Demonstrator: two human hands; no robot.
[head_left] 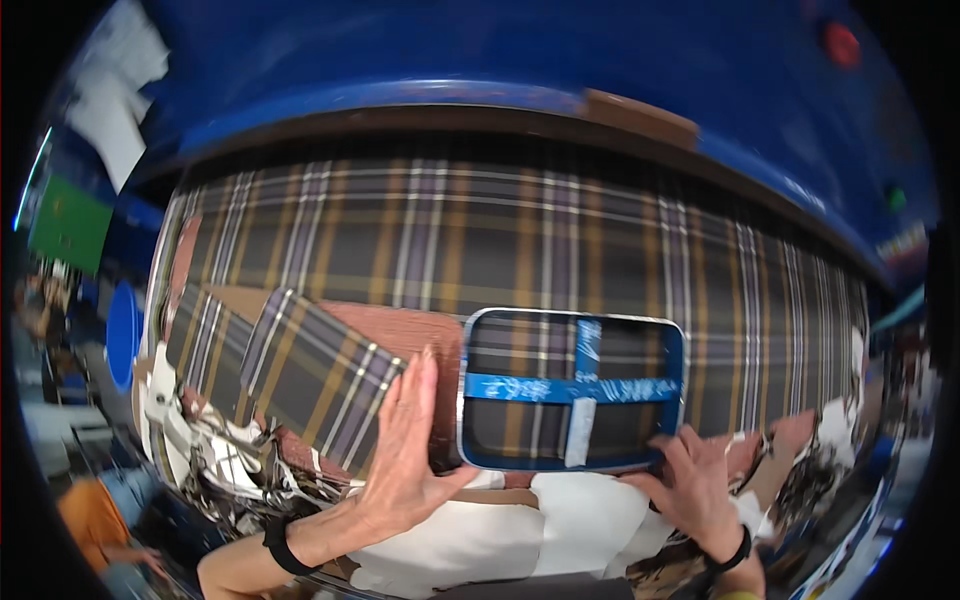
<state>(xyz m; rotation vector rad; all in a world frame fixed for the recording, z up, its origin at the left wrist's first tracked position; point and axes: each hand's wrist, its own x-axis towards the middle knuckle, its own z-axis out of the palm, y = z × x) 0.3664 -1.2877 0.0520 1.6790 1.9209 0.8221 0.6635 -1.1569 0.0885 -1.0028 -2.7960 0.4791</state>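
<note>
My left hand [405,445] lies flat and wide open against the one blue frame [571,390] on the plaid cloth [480,240], my right hand [690,485] gripping its lower right corner, two blue tape strips [585,385] crossing inside.

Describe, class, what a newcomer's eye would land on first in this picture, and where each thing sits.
First comes the plaid fabric, brown with tan and pale stripes, spread across the whole middle. On it, right of centre, lies a rounded rectangular frame with a blue edge and a cross of blue tape. The left hand presses flat beside the frame's left edge, while the right hand grips its lower right corner; folded plaid pieces lie at the left.
</note>
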